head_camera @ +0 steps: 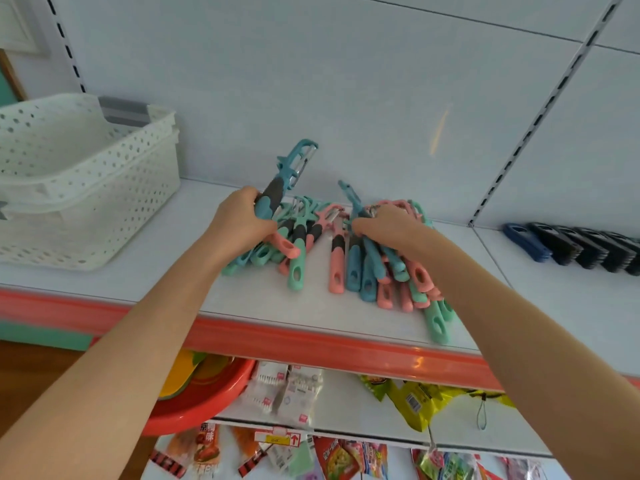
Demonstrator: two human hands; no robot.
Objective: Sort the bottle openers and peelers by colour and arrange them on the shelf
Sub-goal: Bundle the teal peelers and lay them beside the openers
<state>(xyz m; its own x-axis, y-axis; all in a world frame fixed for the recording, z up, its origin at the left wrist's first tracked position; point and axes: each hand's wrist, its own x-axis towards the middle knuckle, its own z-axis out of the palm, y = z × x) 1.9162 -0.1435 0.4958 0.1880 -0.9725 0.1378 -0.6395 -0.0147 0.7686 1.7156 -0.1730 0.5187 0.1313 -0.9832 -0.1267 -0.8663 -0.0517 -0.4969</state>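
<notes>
A heap of peelers in pink, mint green and blue lies on the white shelf. My left hand grips a blue peeler by its handle, with the blade end tilted up above the heap. My right hand rests on the right side of the heap, its fingers curled round another blue peeler that sticks up to the left. A row of dark blue and black bottle openers stands at the far right of the shelf.
A white perforated basket stands on the shelf at the left. The shelf has a red front edge. Below hang packets of goods, and a red basin sits at the lower left.
</notes>
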